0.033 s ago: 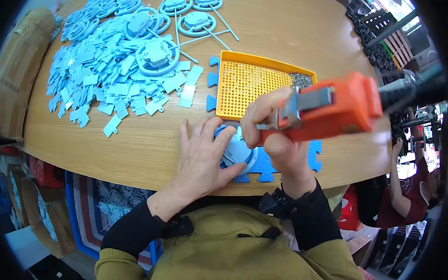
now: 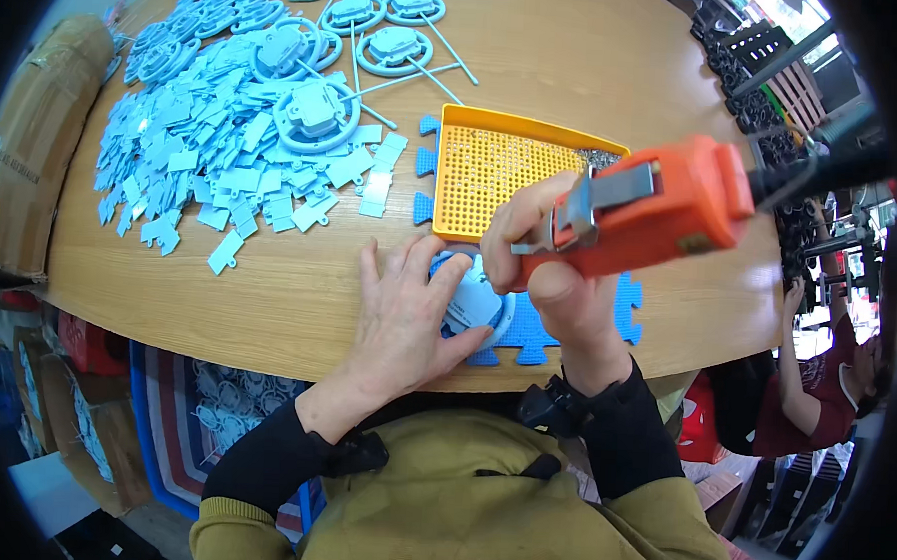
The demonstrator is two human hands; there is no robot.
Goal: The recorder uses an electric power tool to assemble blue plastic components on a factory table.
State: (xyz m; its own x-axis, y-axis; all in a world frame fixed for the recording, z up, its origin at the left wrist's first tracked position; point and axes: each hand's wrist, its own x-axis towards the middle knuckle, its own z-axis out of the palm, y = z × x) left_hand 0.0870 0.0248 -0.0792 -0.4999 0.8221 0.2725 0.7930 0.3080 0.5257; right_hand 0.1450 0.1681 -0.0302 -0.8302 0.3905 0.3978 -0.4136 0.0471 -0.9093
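My left hand (image 2: 402, 308) curves its fingers and thumb around a light-blue ring-shaped plastic part (image 2: 475, 306), pressing it onto a blue foam mat (image 2: 536, 334). Part of the ring and its flat centre piece show between my hands. Wrapped around an orange power screwdriver (image 2: 662, 204) with a metal lever, my right hand (image 2: 550, 254) is just right of the part and above it. The tool's tip is hidden below my hand. A dark cable or hose runs from its back end to the upper right.
Beyond my hands sits a yellow perforated tray (image 2: 473, 171) with small screws (image 2: 601, 159) in its far right corner. Light-blue flat plates (image 2: 204, 139) are heaped left, beside several ring parts with rods (image 2: 394, 45). A cardboard box (image 2: 44, 152) flanks the table (image 2: 266, 322). Another person (image 2: 824, 392) is at right.
The orange screwdriver's back end has shifted slightly left and up in the picture. My left hand and the ring part stay in place.
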